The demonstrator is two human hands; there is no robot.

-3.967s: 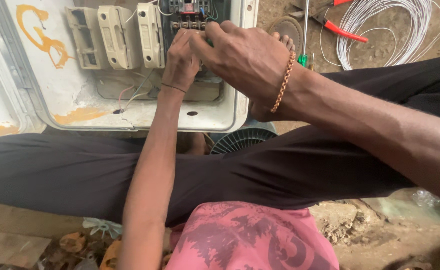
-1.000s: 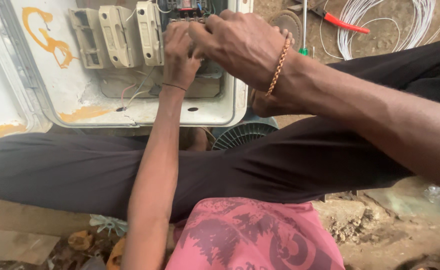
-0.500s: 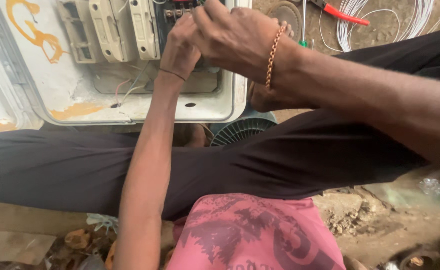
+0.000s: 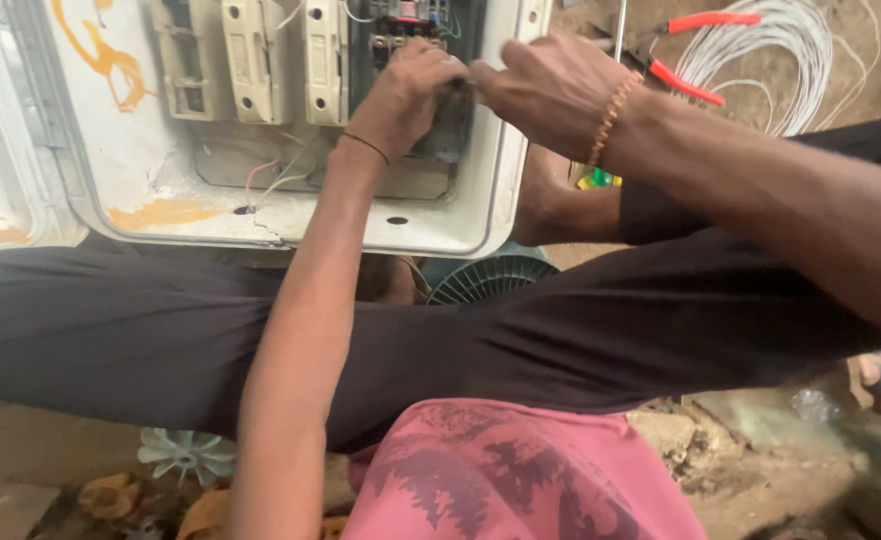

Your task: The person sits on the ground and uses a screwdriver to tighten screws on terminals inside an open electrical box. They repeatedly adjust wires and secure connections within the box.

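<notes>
Electrical box (image 4: 161, 200), white plastic with orange paint smears, lying open on the ground just past the black-trousered legs. One box, lid swung off to the left. Inside: three cream-coloured breaker units (image 4: 251, 60) side by side along the top, plus one dark terminal block (image 4: 416, 25) to their right with red and blue bits on it. A few thin loose wires (image 4: 276, 180) trailing across the bare floor of the box below the breakers.

Left hand (image 4: 406, 95), thin black band on the wrist, curled up tight against the dark block, fingers bunched together; can't tell exactly what's pinched in there. Right hand (image 4: 551, 90), beaded bracelet on the wrist, coming in from the right, fingertips closed and meeting the left hand right at the block. Looks like something small gripped between them, too blurred to say what.

Off to the right of the box: one pair of red-handled pliers (image 4: 686, 50) on the dirt, one coil of white wire (image 4: 791, 60) just beside them, touching or nearly. One dark ribbed fan guard (image 4: 491, 280) poking out between box edge and leg.

Pretty cramped: both hands jammed in the top right corner, hard against the box's right wall. Plenty of open room in the lower half of the box.
</notes>
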